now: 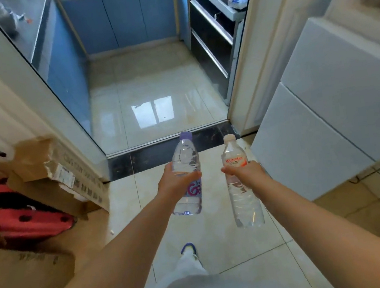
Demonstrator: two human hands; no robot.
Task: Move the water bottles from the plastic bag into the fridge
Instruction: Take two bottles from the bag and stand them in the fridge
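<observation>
Left hand wrapped round the middle of a clear water bottle with a purple cap, held upright, thumb on the label side and fingers curled across the front. Right hand gripping a second clear water bottle with a white cap just under its red-printed label, likewise upright. Bottles side by side, apart, both raised off the floor at arm's length. Just right of the right hand, a pale blue-white fridge, doors closed. Ahead of both hands, a dark threshold strip and beyond it glossy kitchen floor tiles between blue cabinets. Left of the left hand, stacked cardboard boxes and a red and black item among them. Below the hands, one white trouser leg and a blue-edged shoe on the tiled floor.
</observation>
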